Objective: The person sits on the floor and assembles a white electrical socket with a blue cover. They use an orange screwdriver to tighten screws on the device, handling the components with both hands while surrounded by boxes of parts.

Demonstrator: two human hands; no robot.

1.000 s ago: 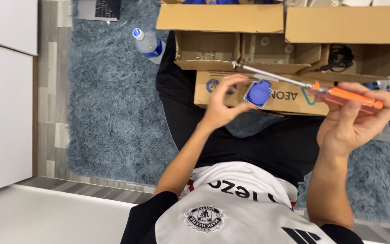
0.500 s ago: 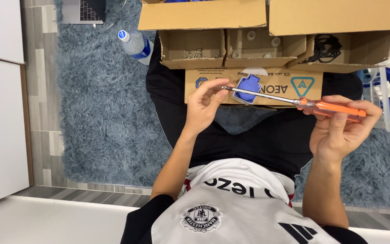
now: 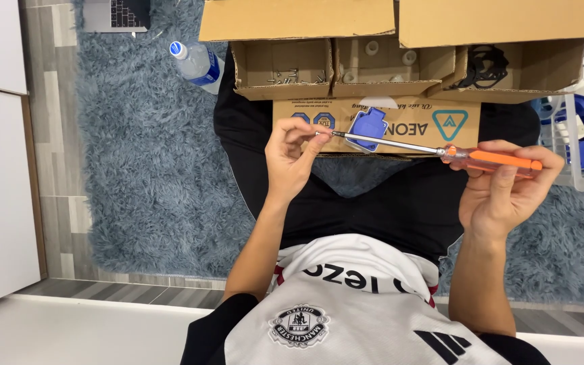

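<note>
Right hand (image 3: 501, 196) grips an orange-handled screwdriver (image 3: 491, 159); left hand (image 3: 292, 159) pinches its tip; cardboard box (image 3: 282, 91) holds screws (image 3: 292, 76), another black rings (image 3: 484, 65)

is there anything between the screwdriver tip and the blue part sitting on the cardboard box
The left hand pinches at the tip of the screwdriver, so its fingertips lie just left of the blue part. The shaft already crosses that part; nothing else intervenes.

both forearms reach forward from the torso, elbows bent. left hand (image 3: 290, 159) has its palm toward the camera, thumb and fingertips pinched together. right hand (image 3: 501, 186) is palm-up, fingers curled in a loose grip, thumb lying across the top.
</note>
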